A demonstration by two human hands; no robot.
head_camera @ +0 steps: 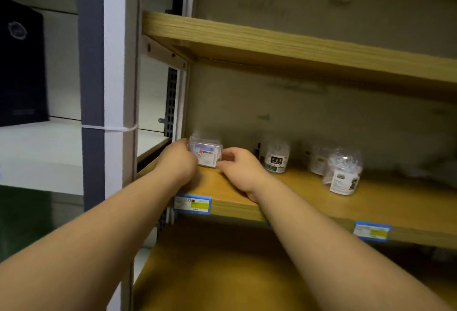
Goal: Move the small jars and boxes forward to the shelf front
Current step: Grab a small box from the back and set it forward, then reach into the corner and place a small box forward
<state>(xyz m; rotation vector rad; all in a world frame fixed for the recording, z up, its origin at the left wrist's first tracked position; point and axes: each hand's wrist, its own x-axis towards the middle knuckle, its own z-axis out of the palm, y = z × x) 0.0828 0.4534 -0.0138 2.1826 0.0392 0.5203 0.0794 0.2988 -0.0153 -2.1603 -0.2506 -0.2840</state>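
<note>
A small clear plastic box [205, 153] with a white and blue label sits at the left end of the middle wooden shelf [385, 208], set back from the front edge. My left hand [176, 162] grips its left side and my right hand [238, 169] grips its right side. Further right stands a white jar [276, 156] with a dark label. Beyond that stand a clear jar [343, 172] and, behind it, another jar [317, 160], blurred. All three jars stand back from the front.
Blue price tags [192, 204] [372, 230] are stuck on the shelf's front edge. Another wooden shelf [272, 43] hangs above and one lies below. A grey upright post [108, 88] stands at the left, with a dark box [22, 63] on a white shelf beyond it.
</note>
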